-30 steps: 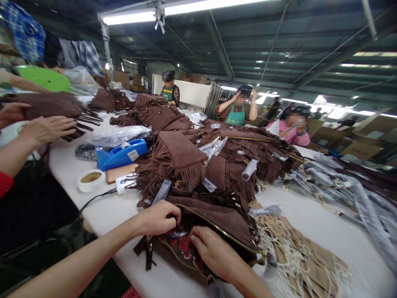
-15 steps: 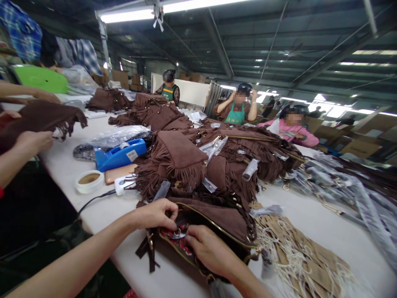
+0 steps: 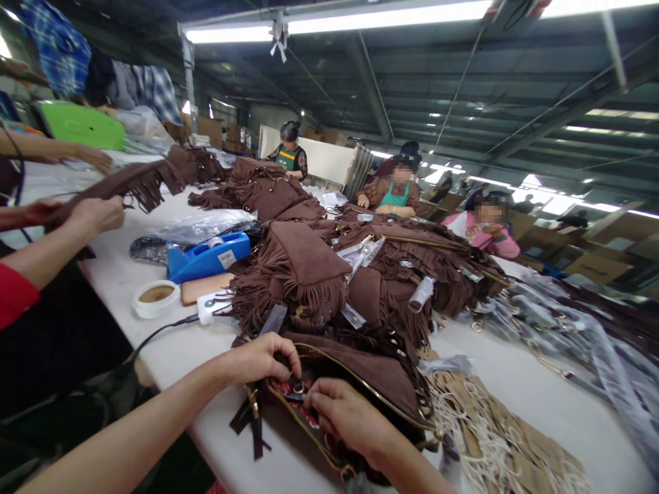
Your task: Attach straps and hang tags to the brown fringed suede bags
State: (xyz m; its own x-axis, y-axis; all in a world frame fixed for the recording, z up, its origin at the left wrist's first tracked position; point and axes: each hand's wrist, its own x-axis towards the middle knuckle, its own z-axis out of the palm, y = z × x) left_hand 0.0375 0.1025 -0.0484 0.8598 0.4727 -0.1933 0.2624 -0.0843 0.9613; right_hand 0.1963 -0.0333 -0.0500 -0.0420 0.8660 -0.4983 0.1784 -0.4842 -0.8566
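A brown fringed handbag (image 3: 355,363) lies unzipped at the table's front, its patterned red lining (image 3: 309,418) showing. My left hand (image 3: 265,358) is closed at the left end of the opening, thumb and fingers pinched on the bag's edge. Inside the mouth, my right hand (image 3: 344,415) has its thumb and fingertips pinched together at the end of a short strip. A small metal ring (image 3: 298,388) on that strip sits between both hands. My fingers partly cover what they grip.
Behind the bag rises a heap of similar fringed bags (image 3: 309,257). To the left are a blue tape dispenser (image 3: 209,257), a tape roll (image 3: 156,298) and a cable. Corded tan tags (image 3: 530,432) and plastic-wrapped straps (image 3: 546,322) lie right. A co-worker's hands (image 3: 100,216) hold brown fringed material.
Both my hands stay at the bag's mouth with only slight shifts, and the ring shows more clearly. The co-worker's material at left has moved right. My view has shifted a little.
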